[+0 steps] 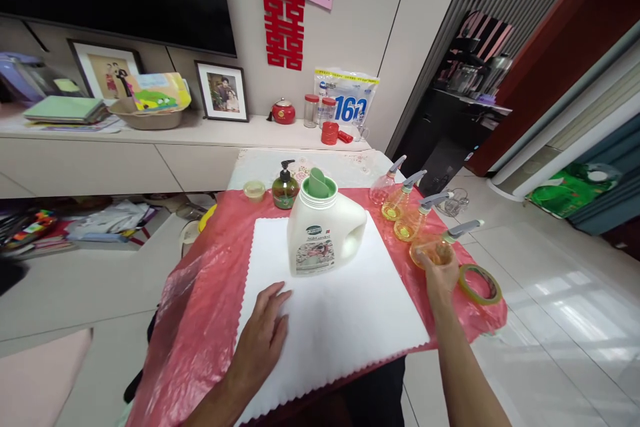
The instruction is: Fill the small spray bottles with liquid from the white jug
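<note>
My right hand [440, 270] is wrapped around the body of the nearest spray bottle [424, 247], which holds amber liquid and has a grey trigger head. My left hand [266, 332] lies over the white mat [345, 320], fingers apart and holding nothing. Beyond its fingertips stands a white laundry detergent jug [316, 233], upright and uncapped, with a green pouring spout in its wide mouth. More trigger spray bottles, one pinkish [383, 188] and others yellow [407, 223], line the mat's right side. Beside my right wrist lies a roll of tape [480, 284].
Red plastic sheeting [205, 307] covers the table under the mat. Behind the jug are a green pump bottle [285, 188] and a small pale cup [254, 191]. A long cabinet [200, 133] along the wall bears picture frames, jars and a basket.
</note>
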Demonstrator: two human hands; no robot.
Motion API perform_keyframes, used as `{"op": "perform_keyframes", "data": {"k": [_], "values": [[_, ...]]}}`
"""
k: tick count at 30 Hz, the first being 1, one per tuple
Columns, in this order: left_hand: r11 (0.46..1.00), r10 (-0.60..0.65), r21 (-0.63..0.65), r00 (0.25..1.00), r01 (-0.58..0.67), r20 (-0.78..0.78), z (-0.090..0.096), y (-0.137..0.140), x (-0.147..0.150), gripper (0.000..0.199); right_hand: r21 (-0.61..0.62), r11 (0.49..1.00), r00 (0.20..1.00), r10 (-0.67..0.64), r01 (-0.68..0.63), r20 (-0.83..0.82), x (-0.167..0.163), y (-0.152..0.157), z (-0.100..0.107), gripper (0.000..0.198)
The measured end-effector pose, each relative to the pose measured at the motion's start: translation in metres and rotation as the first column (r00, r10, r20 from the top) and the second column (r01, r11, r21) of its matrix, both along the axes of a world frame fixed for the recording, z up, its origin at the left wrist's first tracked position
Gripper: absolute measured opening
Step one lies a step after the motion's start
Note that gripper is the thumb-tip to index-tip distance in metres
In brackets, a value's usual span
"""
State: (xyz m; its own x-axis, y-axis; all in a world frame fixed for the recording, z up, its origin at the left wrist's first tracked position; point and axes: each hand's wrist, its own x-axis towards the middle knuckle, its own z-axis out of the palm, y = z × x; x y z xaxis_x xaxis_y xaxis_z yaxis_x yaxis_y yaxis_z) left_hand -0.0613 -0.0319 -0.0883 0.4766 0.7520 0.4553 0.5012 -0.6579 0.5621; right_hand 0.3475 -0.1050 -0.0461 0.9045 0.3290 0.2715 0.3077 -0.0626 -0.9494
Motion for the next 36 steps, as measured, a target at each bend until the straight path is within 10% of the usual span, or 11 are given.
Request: {"op": "perform_keyframes", "data": {"k": [11, 17, 24, 29, 36], "values": [[0.991, 0.004, -0.137, 0.997, 0.007, 0.081, 0.004, -0.002, 0.001, 0.037, 0.272, 0.884, 0.904, 0.417, -0.380, -0.091, -0.082, -0.029, 0.072, 0.088], [0.959, -0.072, -0.259, 0.981, 0.118, 0.180, 0.041, -0.013, 0.000, 0.035, 0.296, 0.803, 0.801, 0.576, -0.517, -0.165, -0.120, -0.041, 0.078, 0.098], [0.885, -0.193, -0.343, 0.918, 0.315, 0.346, 0.127, -0.033, -0.003, 0.040, 0.139, 0.421, 0.330, 0.843, -0.897, -0.426, -0.192, -0.054, 0.070, 0.103], [0.613, -0.380, -0.559, 0.828, 0.559, 0.412, 0.155, -0.030, -0.019, 0.040, -0.127, 0.274, 0.293, 0.736, -0.953, -0.610, -0.228, -0.059, 0.094, 0.101], [0.243, -0.328, -0.714, 0.748, 0.657, 0.577, 0.154, -0.018, -0.030, 0.036, -0.225, 0.348, 0.411, 0.693, -0.910, -0.592, -0.246, -0.064, 0.100, 0.070]]}}
